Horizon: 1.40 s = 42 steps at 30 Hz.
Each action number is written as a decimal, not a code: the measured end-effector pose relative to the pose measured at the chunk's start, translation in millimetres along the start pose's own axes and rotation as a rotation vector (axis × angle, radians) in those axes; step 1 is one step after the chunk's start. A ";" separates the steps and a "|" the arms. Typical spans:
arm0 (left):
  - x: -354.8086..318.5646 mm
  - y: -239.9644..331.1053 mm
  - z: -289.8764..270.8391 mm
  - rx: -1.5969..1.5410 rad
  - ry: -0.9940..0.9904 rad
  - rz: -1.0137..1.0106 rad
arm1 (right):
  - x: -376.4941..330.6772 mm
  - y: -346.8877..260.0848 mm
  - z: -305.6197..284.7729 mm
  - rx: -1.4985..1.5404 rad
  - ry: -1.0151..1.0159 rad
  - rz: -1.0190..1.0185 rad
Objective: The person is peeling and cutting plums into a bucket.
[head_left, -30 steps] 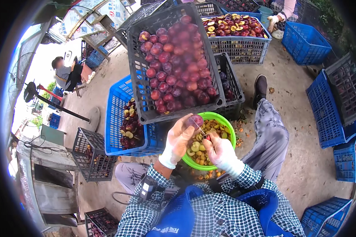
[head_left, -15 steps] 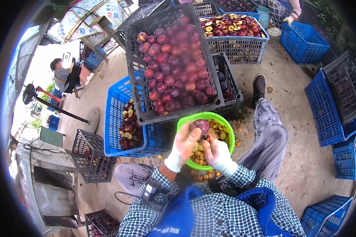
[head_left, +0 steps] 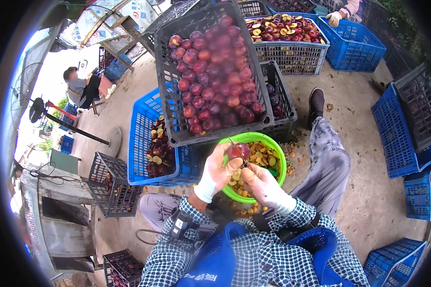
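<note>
One plum [head_left: 238,152] is pinched in the left hand [head_left: 217,168] over the left side of the green basin [head_left: 282,163]; the right hand [head_left: 263,184], above its near side, pinches a small tool [head_left: 246,164] against the plum. Cutting seems in hand; next calls for steadiness.

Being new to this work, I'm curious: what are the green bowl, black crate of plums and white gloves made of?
Green bowl: probably plastic, smooth, judging by its even, bright colour. Black crate: likely moulded plastic, dull, with slotted walls. White gloves: perhaps thin cloth, matte and closely fitting; weave unclear.
</note>
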<state>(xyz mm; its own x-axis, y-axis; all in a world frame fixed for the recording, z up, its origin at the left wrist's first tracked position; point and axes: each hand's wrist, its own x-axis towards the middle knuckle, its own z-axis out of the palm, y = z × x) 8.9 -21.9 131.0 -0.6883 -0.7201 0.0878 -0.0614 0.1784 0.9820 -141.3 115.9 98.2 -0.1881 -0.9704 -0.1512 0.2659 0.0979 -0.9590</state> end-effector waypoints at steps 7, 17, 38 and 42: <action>-7.5 2.9 3.0 -0.353 -0.067 -0.155 | 6.9 -42.0 -17.1 -0.610 0.258 -0.301; -10.4 18.2 12.8 -0.210 -0.206 -0.169 | 15.5 -25.7 -30.8 -0.520 0.104 -0.486; -14.7 -12.3 -9.2 -0.105 -0.106 -0.370 | 22.3 9.7 -48.1 0.698 -0.302 0.091; -11.1 6.0 10.2 -0.655 -0.067 -0.498 | 18.2 -18.3 -27.3 -0.165 -0.043 -0.056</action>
<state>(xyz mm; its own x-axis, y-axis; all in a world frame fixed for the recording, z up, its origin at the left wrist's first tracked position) 8.9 -6.0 134.3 -0.7346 -0.5662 -0.3738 0.0485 -0.5934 0.8035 -175.4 102.5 106.4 -0.1570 -0.9835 -0.0899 0.0964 0.0753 -0.9925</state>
